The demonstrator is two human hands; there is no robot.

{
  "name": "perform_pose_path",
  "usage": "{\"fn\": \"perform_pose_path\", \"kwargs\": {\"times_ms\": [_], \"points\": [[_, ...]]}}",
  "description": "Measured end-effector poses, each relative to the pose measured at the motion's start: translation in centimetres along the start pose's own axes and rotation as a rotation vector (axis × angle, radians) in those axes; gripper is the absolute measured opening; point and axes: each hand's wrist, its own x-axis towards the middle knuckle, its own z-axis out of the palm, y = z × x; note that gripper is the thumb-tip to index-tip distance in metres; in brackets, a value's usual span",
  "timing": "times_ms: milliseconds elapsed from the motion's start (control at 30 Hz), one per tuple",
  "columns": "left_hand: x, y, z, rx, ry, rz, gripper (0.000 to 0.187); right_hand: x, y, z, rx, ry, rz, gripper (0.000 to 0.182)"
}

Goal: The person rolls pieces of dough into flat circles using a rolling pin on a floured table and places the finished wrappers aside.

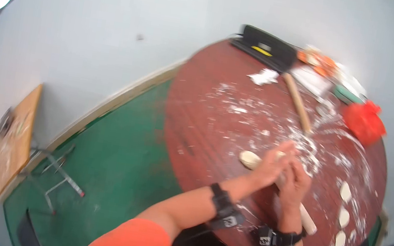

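My left hand (273, 165) and my right hand (296, 182) meet above the round table, palms turned towards each other and fingers pressed close. A small pale patch shows between them, but I cannot make out what they hold. Beneath my right hand, a light rolling pin (308, 219) sticks out towards me; the rest of it is hidden. Just left of my left hand lies a flat oval piece of dough (250, 160). Three more pale dough pieces sit in a line at the right: an upper one (346, 192), a middle one (344, 217) and a lower one (340, 240).
Flour dusts the dark red table (197, 123). Farther back are a wooden rolling pin (297, 103), a crumpled white tissue (264, 77), an open black case (265, 48), a red plastic bag (364, 123) and other bags. A folding table (16, 141) leans by the left wall.
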Motion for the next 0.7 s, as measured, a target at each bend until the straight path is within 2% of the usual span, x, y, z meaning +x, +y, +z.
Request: {"fn": "perform_pose_path", "kwargs": {"times_ms": [33, 100, 133, 200, 233, 267, 300, 367, 400, 433, 500, 533, 567, 633, 667, 700], "points": [[0.3, 0.0, 0.4, -0.035, -0.006, 0.081, 0.049, 0.1, 0.5, -0.3, -0.064, -0.006, -0.079, 0.022], [0.8, 0.6, 1.5, 0.112, 0.101, 0.17, 0.032, 0.2, 0.6, -0.6, -0.23, 0.009, -0.229, 0.033], [1.1, 0.5, 2.2, -0.072, 0.126, 0.178, 0.027, 0.2, 0.8, -0.7, -0.195, -0.018, -0.243, 0.033], [1.3, 0.3, 1.9, 0.066, 0.168, 0.179, 0.023, 0.4, 1.2, -1.1, -0.293, 0.147, -0.177, 0.048], [1.5, 0.1, 2.0, 0.186, 0.18, 0.157, 0.02, 0.4, 1.5, -1.1, -0.283, 0.144, -0.184, 0.048], [1.8, -0.1, 2.3, 0.374, 0.2, 0.307, 0.021, 0.4, 2.0, -1.0, -0.22, 0.17, -0.177, 0.053], [1.6, -0.3, 2.3, 0.379, 0.201, 0.311, 0.021, 0.4, 2.2, -0.9, -0.158, 0.197, -0.17, 0.058], [0.9, -0.2, 2.1, 0.504, 0.156, 0.182, 0.021, 0.1, 2.2, -0.6, -0.126, 0.186, -0.129, 0.064], [0.6, 0.6, 1.8, 0.545, 0.054, 0.095, 0.03, 0.0, 2.5, -0.1, -0.045, 0.176, -0.111, 0.065], [0.6, 0.2, 2.0, 0.545, 0.044, 0.095, 0.03, -0.1, 2.7, 0.2, 0.033, 0.167, -0.092, 0.066], [0.2, -1.0, 2.3, 0.376, 0.019, 0.291, 0.046, -0.3, 2.6, 0.6, 0.028, 0.15, -0.084, 0.066], [0.0, -1.3, 1.8, 0.248, -0.216, 0.105, 0.069, -0.3, 2.6, 0.7, 0.029, 0.121, -0.073, 0.065], [-0.5, -2.0, 2.1, 0.247, -0.221, 0.104, 0.069, -0.2, 3.0, 0.3, 0.027, 0.126, -0.073, 0.065], [-2.0, -3.3, 3.2, 0.206, -0.286, 0.157, 0.079, 0.2, 4.2, -1.3, -0.244, 0.165, -0.099, 0.063], [-2.2, -3.0, 3.7, 0.203, -0.293, 0.157, 0.079, 0.4, 4.2, -2.0, -0.245, 0.191, -0.029, 0.063], [-2.7, -2.2, 4.4, 0.272, -0.386, 0.12, 0.084, 0.8, 4.9, -3.1, -0.252, 0.194, -0.03, 0.063]]}}
